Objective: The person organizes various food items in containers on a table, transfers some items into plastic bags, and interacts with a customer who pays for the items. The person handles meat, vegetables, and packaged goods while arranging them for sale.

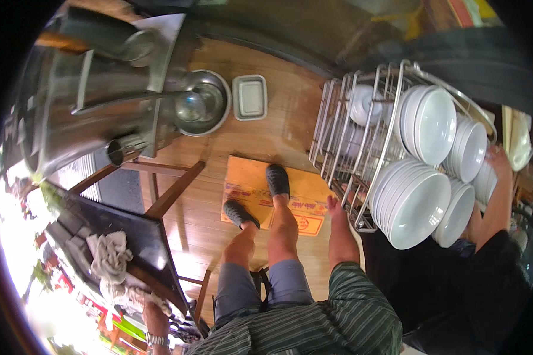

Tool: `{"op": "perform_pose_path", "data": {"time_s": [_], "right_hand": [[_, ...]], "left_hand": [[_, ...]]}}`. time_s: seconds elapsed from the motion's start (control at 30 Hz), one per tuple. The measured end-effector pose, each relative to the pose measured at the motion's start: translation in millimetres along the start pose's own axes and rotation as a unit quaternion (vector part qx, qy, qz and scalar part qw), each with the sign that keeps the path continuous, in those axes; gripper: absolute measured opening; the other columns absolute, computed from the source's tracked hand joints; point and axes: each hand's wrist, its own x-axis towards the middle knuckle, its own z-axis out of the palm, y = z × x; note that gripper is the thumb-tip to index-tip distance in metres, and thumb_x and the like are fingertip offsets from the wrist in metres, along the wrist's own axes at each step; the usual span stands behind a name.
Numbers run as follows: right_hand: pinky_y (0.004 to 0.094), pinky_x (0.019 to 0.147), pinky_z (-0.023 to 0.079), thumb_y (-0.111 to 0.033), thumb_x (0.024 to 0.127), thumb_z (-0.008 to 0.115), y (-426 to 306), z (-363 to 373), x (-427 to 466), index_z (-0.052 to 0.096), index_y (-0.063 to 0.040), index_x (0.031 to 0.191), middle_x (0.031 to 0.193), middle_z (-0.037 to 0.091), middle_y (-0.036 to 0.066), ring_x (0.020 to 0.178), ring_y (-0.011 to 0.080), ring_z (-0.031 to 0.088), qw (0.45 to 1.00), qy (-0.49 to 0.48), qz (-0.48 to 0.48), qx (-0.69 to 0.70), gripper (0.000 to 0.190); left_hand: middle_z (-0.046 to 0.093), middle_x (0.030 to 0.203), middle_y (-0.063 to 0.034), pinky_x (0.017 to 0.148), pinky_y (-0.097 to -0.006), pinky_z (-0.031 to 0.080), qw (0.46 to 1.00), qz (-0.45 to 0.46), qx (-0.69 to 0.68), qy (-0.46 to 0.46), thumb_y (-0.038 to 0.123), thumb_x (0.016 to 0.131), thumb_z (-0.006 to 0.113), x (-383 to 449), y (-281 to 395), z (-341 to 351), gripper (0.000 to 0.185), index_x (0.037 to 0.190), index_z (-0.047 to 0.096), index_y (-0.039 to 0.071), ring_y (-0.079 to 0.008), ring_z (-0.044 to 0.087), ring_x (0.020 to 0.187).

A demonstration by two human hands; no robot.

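My left hand (145, 306), with a metal watch at the wrist, reaches to the lower left and is shut on a crumpled whitish cloth (110, 253) at a dark table (146, 235). My right hand (336, 207) is raised beside the lower corner of a metal wire dish rack (364, 195); its fingers look apart, and whether they touch the rack cannot be told. White bowls (419, 211) stand nested on their sides in several stacks at the rack's right side, with smaller white dishes (365, 105) further inside it.
A co-worker in black (466, 284) is close on the right, one hand (499, 162) by the bowls. A steel basin (224, 115) and a small metal tray (250, 97) are beyond my feet. Flattened cardboard (248, 171) lies underfoot. Large steel pots (102, 84) with a ladle (129, 101) stand upper left.
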Motion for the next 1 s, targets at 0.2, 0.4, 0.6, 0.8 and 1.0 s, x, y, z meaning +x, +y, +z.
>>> {"op": "perform_pose_path", "data": {"time_s": [0.2,0.4,0.6,0.8,1.0], "right_hand": [[0.0296,0.052,0.053,-0.027,0.104,0.051,35.1,82.8,-196.6,0.054,-0.007,0.088,0.075,0.061,0.008,0.058,0.0185,0.06,0.97,-0.102,0.008,-0.219,0.026],[0.0283,0.063,0.051,-0.008,0.098,0.05,20.9,158.6,-347.6,0.058,-0.007,0.108,0.088,0.062,0.006,0.075,0.0141,0.06,0.819,-0.335,-0.229,-0.406,0.012],[0.0318,0.082,0.054,-0.005,0.098,0.055,-5.1,238.7,-535.6,0.061,0.001,0.121,0.113,0.063,0.012,0.095,0.0173,0.063,0.522,-0.502,-0.541,-0.428,0.024],[0.0444,0.107,0.042,-0.017,0.091,0.067,81.6,308.7,-733.3,0.053,-0.002,0.138,0.14,0.051,0.023,0.127,0.0393,0.051,0.122,-0.631,-0.648,-0.408,0.052],[0.0447,0.112,0.039,-0.009,0.078,0.06,174.2,379.7,-742.6,0.048,-0.001,0.141,0.142,0.049,0.027,0.128,0.044,0.049,-0.126,-0.649,-0.549,-0.511,0.064]], "left_hand": [[0.061,0.104,-0.0283,0.084,-0.0542,0.049,0.992,0.055,-0.081,0.086,0.009,0.085,0.066,7.5,-7.5,20.0,0.026,0.105,0.056,-0.004,-0.0475,0.061,0.096],[0.036,0.142,-0.0461,0.115,-0.0541,0.032,0.981,-0.041,-0.045,0.184,0.01,0.084,0.056,-6.4,13.3,36.1,0.066,0.138,0.035,-0.022,-0.0587,0.037,0.135],[0.04,0.138,-0.0473,0.116,-0.0549,0.032,0.958,-0.037,-0.091,0.269,0.011,0.088,0.048,2.5,27.5,54.1,0.061,0.141,0.039,-0.016,-0.0582,0.04,0.133],[0.045,0.135,-0.045,0.112,-0.0512,0.039,0.941,-0.018,-0.105,0.32,0.014,0.088,0.05,9.0,27.4,44.2,0.059,0.14,0.042,-0.014,-0.055,0.046,0.13],[0.037,0.144,-0.0408,0.118,-0.0513,0.03,0.912,-0.009,-0.271,0.306,0.009,0.082,0.058,5.7,16.4,50.0,0.07,0.145,0.034,-0.01,-0.0529,0.033,0.14]]}}
